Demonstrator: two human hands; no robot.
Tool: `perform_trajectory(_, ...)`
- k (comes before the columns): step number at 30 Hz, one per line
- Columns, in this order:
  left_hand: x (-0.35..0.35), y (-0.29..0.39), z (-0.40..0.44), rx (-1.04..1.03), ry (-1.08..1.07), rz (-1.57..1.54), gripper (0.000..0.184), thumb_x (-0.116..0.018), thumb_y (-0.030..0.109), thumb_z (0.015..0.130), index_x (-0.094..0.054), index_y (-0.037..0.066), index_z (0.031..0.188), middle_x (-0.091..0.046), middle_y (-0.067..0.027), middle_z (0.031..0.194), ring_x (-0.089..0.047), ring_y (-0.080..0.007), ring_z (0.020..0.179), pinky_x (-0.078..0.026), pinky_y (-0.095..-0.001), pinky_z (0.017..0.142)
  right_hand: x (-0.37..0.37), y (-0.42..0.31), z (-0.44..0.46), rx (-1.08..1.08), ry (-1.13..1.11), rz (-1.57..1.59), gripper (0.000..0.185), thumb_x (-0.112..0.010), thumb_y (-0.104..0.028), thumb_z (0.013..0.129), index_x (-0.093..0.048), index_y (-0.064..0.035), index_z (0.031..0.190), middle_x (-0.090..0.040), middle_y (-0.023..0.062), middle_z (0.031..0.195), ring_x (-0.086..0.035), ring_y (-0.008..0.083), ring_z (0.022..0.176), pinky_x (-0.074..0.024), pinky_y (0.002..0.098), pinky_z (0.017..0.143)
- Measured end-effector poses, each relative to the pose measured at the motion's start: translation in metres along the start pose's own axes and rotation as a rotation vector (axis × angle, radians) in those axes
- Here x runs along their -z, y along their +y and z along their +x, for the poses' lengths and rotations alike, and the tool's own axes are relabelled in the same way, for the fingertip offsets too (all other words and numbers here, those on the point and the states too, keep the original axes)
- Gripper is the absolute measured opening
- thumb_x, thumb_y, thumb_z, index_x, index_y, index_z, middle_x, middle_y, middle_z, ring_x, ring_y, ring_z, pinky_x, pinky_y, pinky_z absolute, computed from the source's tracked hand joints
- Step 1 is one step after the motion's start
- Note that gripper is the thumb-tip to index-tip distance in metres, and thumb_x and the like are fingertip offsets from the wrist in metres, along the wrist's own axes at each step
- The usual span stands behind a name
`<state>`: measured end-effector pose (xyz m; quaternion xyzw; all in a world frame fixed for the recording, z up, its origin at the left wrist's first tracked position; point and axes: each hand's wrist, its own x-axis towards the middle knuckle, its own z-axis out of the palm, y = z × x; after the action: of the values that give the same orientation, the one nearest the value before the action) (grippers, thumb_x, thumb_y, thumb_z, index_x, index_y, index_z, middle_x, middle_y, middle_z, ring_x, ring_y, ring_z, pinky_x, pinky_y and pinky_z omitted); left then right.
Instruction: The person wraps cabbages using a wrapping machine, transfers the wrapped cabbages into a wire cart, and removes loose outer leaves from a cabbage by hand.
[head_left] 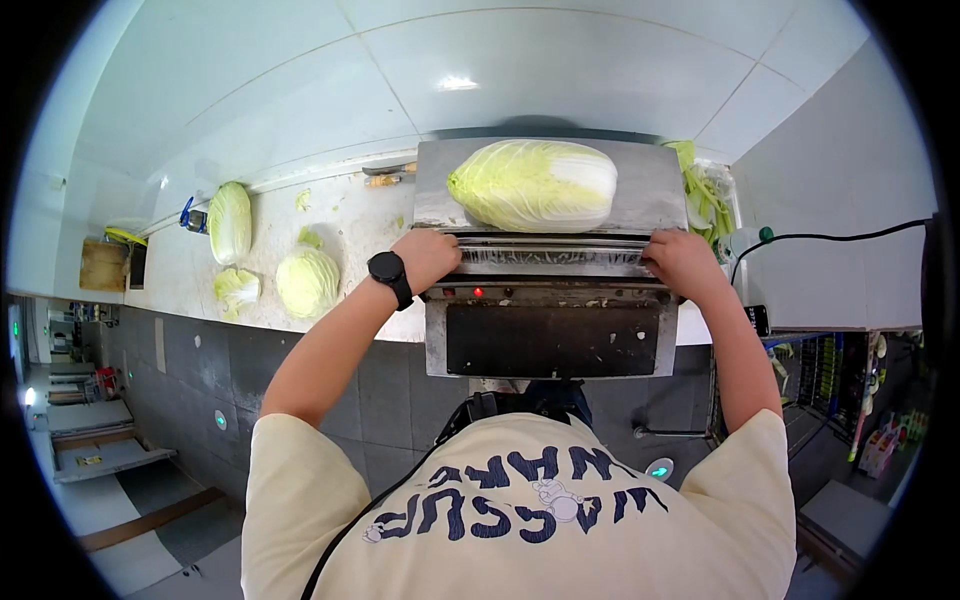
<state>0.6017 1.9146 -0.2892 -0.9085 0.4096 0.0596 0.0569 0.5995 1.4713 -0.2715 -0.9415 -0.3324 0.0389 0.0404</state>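
Note:
A large napa cabbage lies on its side on the steel top of a film wrapping machine. In front of it, clear plastic film stretches across the machine's slot. My left hand, with a black watch on the wrist, is closed at the film's left end. At the right end my right hand is closed on the film too, fingers bent inward. Neither hand touches the cabbage. Below the slot, a red light glows above the dark front plate.
On the white counter to the left are a second napa cabbage, a round cabbage and a loose leaf. Knives lie behind. Green trimmings and a black cable are on the right.

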Motion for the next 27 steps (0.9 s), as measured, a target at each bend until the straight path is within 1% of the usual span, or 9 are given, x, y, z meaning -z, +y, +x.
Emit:
perform_trajectory(3,-0.006,-0.004,-0.008,0.055,0.102,-0.067,0.008,-0.06,0.011,0.081,-0.067,0.008,0.08,-0.065,-0.0085,0.085,-0.066,-0.0297,0.081,-0.055,-0.0413,0.07,-0.003,0.003,0.0,-0.008,-0.013,0.02,0.015,-0.074,-0.015,0.076,-0.071,-0.0103,0.09,-0.063,0.0049,0.09,-0.064,0.027,0.092,-0.0535,0.0413,0.079)
perform_trajectory(6,0.003,-0.003,-0.012,0.157,0.061,-0.147,0.004,-0.065,0.011,0.079,-0.065,0.007,0.08,-0.062,-0.008,0.086,-0.065,-0.0302,0.081,-0.054,-0.0432,0.069,-0.002,0.01,-0.008,-0.004,-0.029,0.012,0.013,-0.074,-0.016,0.076,-0.071,-0.0104,0.088,-0.064,0.0047,0.089,-0.065,0.027,0.091,-0.0539,0.0412,0.078)
perform_trajectory(9,0.002,-0.005,-0.012,0.169,0.074,-0.13,0.007,-0.068,0.011,0.077,-0.066,0.008,0.082,-0.062,-0.0072,0.086,-0.065,-0.0295,0.08,-0.054,-0.0427,0.069,-0.004,0.005,0.003,0.039,-0.026,0.018,0.01,-0.073,-0.017,0.077,-0.07,-0.01,0.084,-0.064,0.0049,0.088,-0.066,0.027,0.089,-0.0545,0.0411,0.077)
perform_trajectory(14,0.001,-0.005,-0.012,0.181,0.072,-0.13,0.006,-0.068,0.011,0.078,-0.065,0.008,0.082,-0.062,-0.0069,0.086,-0.065,-0.0288,0.08,-0.054,-0.0413,0.069,-0.004,0.001,0.011,0.059,-0.062,-0.014,0.006,-0.068,-0.015,0.079,-0.071,-0.0105,0.082,-0.066,0.006,0.087,-0.067,0.0277,0.087,-0.055,0.0412,0.076)
perform_trajectory(17,0.001,-0.005,-0.013,0.172,0.088,-0.136,0.006,-0.068,0.011,0.078,-0.065,0.008,0.082,-0.062,-0.0068,0.086,-0.066,-0.0285,0.08,-0.054,-0.0409,0.068,-0.007,0.0,0.016,0.103,-0.107,-0.081,0.006,-0.067,-0.015,0.08,-0.071,-0.0111,0.081,-0.067,0.0064,0.086,-0.068,0.0275,0.087,-0.0553,0.0414,0.076)
perform_trajectory(20,-0.001,-0.005,-0.014,0.201,0.125,-0.188,0.006,-0.068,0.011,0.078,-0.064,0.008,0.082,-0.062,-0.0073,0.087,-0.065,-0.0289,0.079,-0.054,-0.0408,0.067,-0.017,0.004,0.018,0.078,-0.114,-0.072,0.006,-0.067,-0.013,0.079,-0.07,-0.0093,0.083,-0.067,0.0065,0.09,-0.068,0.0281,0.087,-0.055,0.042,0.076)
perform_trajectory(23,-0.007,-0.008,-0.016,0.287,0.227,-0.298,0.006,-0.067,0.01,0.078,-0.063,0.008,0.082,-0.062,-0.0079,0.086,-0.065,-0.0296,0.077,-0.053,-0.041,0.065,-0.019,0.006,0.012,-0.043,0.047,0.19,0.008,-0.069,-0.009,0.079,-0.067,-0.0052,0.085,-0.065,0.0071,0.093,-0.067,0.0292,0.084,-0.0543,0.0408,0.074)
perform_trajectory(26,-0.018,-0.008,-0.017,0.414,0.365,-0.487,0.007,-0.066,0.006,0.078,-0.062,0.006,0.084,-0.062,-0.0086,0.085,-0.065,-0.0297,0.075,-0.053,-0.0397,0.065,-0.022,0.003,0.001,-0.184,0.177,0.451,0.009,-0.068,-0.002,0.078,-0.062,-0.0035,0.085,-0.061,0.0059,0.093,-0.063,0.0241,0.076,-0.0511,0.0349,0.067)
perform_trajectory(27,-0.02,-0.007,-0.017,0.459,0.413,-0.56,0.008,-0.066,0.004,0.077,-0.062,0.006,0.084,-0.062,-0.0088,0.084,-0.065,-0.0296,0.075,-0.052,-0.039,0.065,-0.024,0.003,0.0,-0.209,0.202,0.526,0.009,-0.068,-0.002,0.079,-0.063,-0.0028,0.086,-0.062,0.0064,0.093,-0.064,0.0236,0.076,-0.0519,0.0348,0.068)
